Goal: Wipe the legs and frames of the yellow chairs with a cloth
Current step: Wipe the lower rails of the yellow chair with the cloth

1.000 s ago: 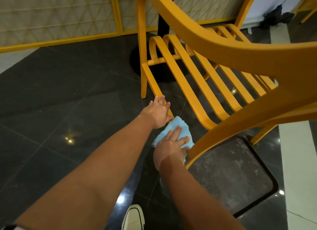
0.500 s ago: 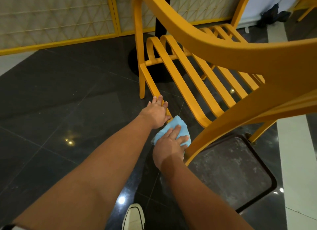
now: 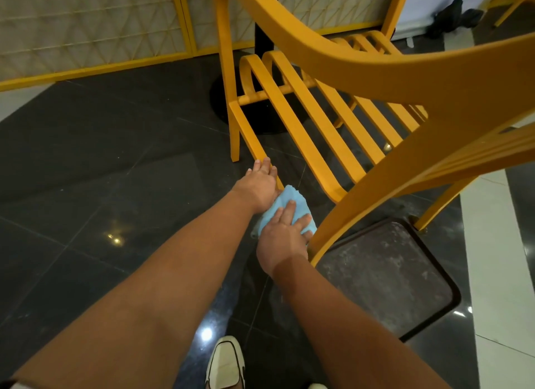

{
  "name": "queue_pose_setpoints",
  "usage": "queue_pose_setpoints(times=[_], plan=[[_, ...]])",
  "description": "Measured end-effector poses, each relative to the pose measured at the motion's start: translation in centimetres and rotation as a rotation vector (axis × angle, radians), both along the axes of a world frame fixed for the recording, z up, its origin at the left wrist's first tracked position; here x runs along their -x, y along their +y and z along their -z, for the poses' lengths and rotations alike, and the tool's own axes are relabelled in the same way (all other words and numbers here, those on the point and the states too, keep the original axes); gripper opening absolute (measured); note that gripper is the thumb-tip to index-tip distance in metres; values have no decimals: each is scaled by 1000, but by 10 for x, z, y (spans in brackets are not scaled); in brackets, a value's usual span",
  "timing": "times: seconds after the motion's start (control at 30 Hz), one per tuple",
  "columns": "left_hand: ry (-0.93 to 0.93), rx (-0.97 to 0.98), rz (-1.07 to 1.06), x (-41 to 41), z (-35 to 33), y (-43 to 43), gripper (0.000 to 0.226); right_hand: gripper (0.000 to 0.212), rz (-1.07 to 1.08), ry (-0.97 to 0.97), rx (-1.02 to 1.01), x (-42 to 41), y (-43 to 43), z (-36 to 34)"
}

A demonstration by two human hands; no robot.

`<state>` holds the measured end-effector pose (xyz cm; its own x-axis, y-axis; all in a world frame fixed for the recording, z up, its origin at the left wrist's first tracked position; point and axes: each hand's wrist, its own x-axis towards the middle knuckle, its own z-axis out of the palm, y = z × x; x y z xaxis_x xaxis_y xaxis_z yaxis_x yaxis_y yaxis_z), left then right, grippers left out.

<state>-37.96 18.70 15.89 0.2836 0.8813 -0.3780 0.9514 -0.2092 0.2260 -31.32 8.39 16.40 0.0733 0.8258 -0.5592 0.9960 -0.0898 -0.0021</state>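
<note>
Barely shifted, right hand [image 3: 282, 238] pressed blue cloth [image 3: 285, 204] flat-fingered onto yellow chair's side rail [image 3: 246, 130], which ran ahead under left hand [image 3: 259, 185], seemingly resting flat.

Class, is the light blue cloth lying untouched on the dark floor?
No, the right hand presses the light blue cloth against the yellow slatted chair's frame.

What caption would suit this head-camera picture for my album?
Right hand presses a blue cloth on the side rail of a yellow chair; left hand rests on the rail.
</note>
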Motion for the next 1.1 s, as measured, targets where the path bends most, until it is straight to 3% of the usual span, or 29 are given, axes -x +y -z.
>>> queue_pose_setpoints(times=[0.2,0.4,0.6,0.87,1.0,1.1], plan=[[-6,-2,-13,-2,-1,-3,68,86,169,62,53,6,7,-3],[-32,-16,-1,1,-3,-4,67,83,56,14,0,2,-1,-1],[-49,-19,14,7,2,-4,70,91,253,90,101,7,13,-4],[-76,-12,3,8,8,-1,68,86,140,57,8,4,10,1],[-67,-10,17,9,8,-1,71,101,301,104,159,2,25,-6],[-65,-23,17,9,7,-1,71,95,294,75,188,7,24,-7]])
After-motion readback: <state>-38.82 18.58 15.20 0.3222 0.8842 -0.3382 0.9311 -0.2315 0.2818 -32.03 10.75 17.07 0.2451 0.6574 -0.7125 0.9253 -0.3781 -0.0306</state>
